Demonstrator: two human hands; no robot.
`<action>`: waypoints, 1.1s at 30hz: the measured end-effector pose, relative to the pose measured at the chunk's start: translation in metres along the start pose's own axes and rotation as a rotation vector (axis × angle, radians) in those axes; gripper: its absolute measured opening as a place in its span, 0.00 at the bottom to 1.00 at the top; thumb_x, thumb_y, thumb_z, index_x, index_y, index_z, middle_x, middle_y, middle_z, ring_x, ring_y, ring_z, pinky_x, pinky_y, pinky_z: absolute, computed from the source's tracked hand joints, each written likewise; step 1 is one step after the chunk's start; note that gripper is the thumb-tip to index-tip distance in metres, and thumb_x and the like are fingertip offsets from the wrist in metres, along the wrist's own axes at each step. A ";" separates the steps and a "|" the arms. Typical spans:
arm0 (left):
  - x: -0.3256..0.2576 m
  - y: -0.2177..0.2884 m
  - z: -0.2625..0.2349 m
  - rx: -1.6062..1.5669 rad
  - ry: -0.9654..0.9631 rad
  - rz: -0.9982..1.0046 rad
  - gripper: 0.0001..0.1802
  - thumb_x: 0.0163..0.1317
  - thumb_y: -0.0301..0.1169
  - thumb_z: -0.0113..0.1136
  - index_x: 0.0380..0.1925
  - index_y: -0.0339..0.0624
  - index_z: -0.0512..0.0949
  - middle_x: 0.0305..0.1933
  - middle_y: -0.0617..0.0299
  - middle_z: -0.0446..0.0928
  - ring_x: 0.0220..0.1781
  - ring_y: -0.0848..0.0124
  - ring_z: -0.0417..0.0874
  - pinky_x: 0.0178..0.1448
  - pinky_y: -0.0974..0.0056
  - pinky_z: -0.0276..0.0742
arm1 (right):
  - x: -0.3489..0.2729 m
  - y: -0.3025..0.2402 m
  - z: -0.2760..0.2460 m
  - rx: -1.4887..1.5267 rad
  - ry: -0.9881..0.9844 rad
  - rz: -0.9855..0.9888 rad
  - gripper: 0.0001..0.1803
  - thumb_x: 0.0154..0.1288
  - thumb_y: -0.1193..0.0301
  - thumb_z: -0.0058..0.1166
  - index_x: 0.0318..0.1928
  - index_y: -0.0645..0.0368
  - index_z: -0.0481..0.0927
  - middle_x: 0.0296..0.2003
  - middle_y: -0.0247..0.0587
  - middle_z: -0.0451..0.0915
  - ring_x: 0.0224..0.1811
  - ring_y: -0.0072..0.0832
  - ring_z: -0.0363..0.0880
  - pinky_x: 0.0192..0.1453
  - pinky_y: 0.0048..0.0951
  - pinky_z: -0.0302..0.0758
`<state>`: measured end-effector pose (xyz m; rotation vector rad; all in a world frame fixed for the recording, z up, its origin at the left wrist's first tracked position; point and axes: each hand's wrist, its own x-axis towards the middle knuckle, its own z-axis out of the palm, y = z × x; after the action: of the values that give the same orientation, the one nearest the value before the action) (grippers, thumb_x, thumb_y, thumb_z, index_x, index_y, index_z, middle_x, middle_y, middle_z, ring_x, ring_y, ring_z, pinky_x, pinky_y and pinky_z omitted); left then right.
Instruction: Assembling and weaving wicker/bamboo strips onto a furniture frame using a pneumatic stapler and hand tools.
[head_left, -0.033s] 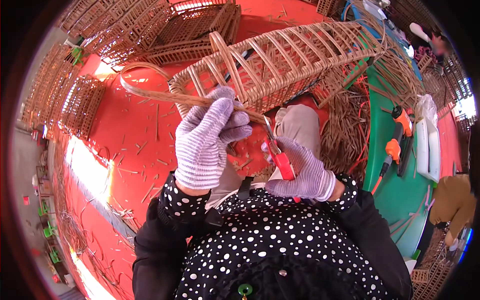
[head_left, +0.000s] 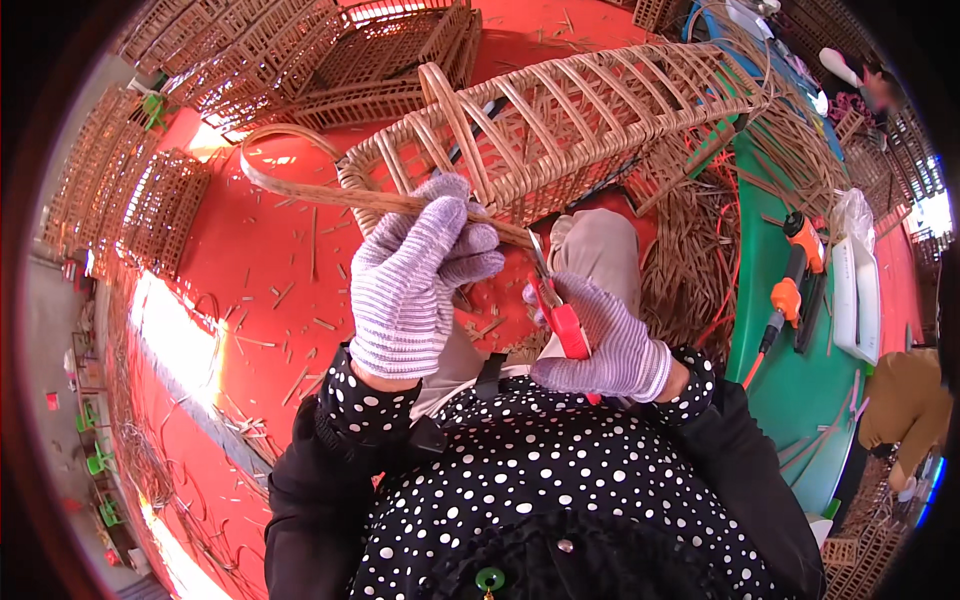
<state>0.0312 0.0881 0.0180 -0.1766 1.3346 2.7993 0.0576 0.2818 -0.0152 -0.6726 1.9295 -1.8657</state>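
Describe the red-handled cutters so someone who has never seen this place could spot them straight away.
Start at the big open-weave wicker basket lying above the red floor. Just below its near rim, the right hand in a striped knit glove holds the cutters, their blades at the cane strip gripped by the left hand. They are the only red-handled tool in a hand; the orange tools lie on the green table.

Left hand: covered by a knitted glove, pale lilac-grey with fine ribbing. Right hand: gloved to match. Sleeves and front: black fabric dotted in white (small round spots throughout), gathered cuffs at both wrists. A green ring-shaped pendant is seen near the lower edge.
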 end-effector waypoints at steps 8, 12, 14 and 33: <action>-0.003 0.003 0.012 0.398 0.056 0.066 0.14 0.61 0.30 0.52 0.42 0.31 0.74 0.30 0.54 0.78 0.26 0.70 0.81 0.28 0.69 0.78 | -0.020 0.001 -0.022 -0.214 0.386 0.026 0.10 0.51 0.71 0.61 0.31 0.62 0.75 0.26 0.30 0.75 0.29 0.16 0.72 0.34 0.21 0.69; -0.007 0.025 -0.018 0.780 0.198 0.214 0.18 0.60 0.36 0.54 0.43 0.31 0.73 0.28 0.60 0.75 0.23 0.75 0.76 0.27 0.71 0.73 | -0.084 -0.004 -0.100 -0.236 0.865 0.327 0.18 0.48 0.59 0.62 0.31 0.61 0.75 0.21 0.37 0.75 0.26 0.24 0.74 0.33 0.26 0.70; -0.002 0.037 -0.060 0.824 0.178 0.213 0.17 0.61 0.33 0.53 0.45 0.32 0.72 0.29 0.61 0.75 0.24 0.76 0.75 0.27 0.73 0.72 | -0.144 0.024 -0.150 -0.818 1.090 0.622 0.25 0.47 0.50 0.59 0.31 0.61 0.75 0.22 0.43 0.76 0.27 0.33 0.77 0.33 0.31 0.70; 0.010 0.038 -0.159 0.946 0.006 0.143 0.19 0.63 0.31 0.50 0.52 0.33 0.69 0.31 0.65 0.70 0.27 0.80 0.66 0.34 0.73 0.66 | -0.518 0.080 -0.240 -0.116 2.063 0.925 0.15 0.58 0.58 0.50 0.37 0.56 0.78 0.26 0.35 0.76 0.24 0.31 0.75 0.26 0.39 0.72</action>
<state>0.0318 -0.0589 -0.0533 -0.0499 2.5337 1.9291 0.3370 0.7769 -0.1140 2.6020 2.1272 -1.4266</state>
